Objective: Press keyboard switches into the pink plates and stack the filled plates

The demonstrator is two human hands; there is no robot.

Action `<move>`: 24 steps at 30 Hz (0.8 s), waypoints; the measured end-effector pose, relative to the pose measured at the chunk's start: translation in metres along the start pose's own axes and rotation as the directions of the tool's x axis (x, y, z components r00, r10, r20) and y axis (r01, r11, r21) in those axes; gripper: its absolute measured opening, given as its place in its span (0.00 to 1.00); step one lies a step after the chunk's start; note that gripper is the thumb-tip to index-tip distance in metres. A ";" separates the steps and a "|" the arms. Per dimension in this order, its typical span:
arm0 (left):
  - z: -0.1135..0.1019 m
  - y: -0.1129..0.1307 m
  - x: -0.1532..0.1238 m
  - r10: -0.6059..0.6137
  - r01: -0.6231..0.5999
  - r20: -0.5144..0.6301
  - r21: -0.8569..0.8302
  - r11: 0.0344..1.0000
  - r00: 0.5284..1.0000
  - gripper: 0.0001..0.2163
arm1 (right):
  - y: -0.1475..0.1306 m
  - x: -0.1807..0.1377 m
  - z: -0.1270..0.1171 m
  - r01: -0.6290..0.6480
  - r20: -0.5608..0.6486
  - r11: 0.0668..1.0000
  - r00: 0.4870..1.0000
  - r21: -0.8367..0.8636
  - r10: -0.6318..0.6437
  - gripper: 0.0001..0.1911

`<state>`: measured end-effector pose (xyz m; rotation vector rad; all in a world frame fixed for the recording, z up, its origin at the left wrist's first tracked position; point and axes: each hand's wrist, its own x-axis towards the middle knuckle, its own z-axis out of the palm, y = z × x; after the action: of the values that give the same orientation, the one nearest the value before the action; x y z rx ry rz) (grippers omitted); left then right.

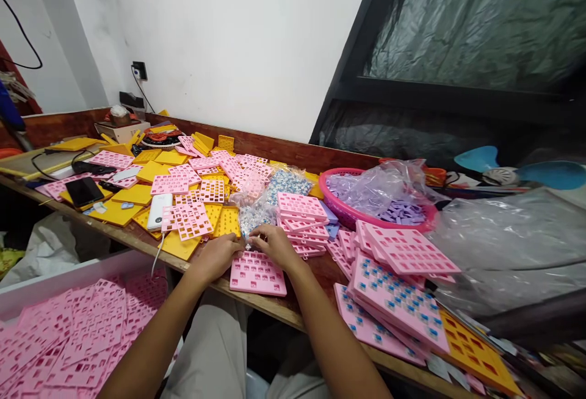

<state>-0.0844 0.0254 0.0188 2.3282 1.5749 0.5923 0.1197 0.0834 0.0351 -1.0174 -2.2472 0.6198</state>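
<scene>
A thick pink board with rows of square slots (259,277) lies flat at the table's front edge, directly below both hands. My left hand (222,251) is over its far left corner, fingers bent and drawn together. Over the far right side, my right hand (274,245) has its thumb and fingers curled inward, close to the left fingertips. Both hands look closed, but anything small between the fingers is too tiny to make out. Just beyond them is an open clear bag of small white and blue pieces (256,216).
Stacked pink boards (302,207) stand right of the hands. Further right are boards holding blue pieces (398,295) and a pink basket (327,188) of purple parts. A white power bank (160,211) and yellow boards (132,194) lie left. A bin of pink sheets (82,326) stands below.
</scene>
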 end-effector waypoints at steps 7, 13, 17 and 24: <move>-0.001 0.012 0.004 -0.046 0.046 -0.003 0.119 0.992 0.999 0.11 | 0.001 -0.004 0.005 -0.002 0.115 1.000 0.993 -0.023 0.004 0.08; 0.005 0.007 0.002 -0.042 0.045 -0.069 0.041 0.998 0.997 0.09 | 0.002 -0.013 0.021 0.067 0.100 0.986 0.994 -0.156 -0.052 0.07; 0.005 -0.002 -0.002 -0.077 0.069 -0.078 -0.098 0.993 0.994 0.07 | 0.002 -0.019 0.019 0.089 0.136 0.992 0.988 -0.093 -0.076 0.07; -0.003 -0.020 0.013 0.074 -0.083 -0.045 -0.274 0.958 0.996 0.09 | 0.001 -0.026 0.010 0.121 0.159 0.992 0.980 -0.021 -0.116 0.10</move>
<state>-0.0984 0.0453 0.0154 2.1880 1.3211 0.8177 0.1273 0.0622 0.0189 -0.8680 -2.4418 0.6358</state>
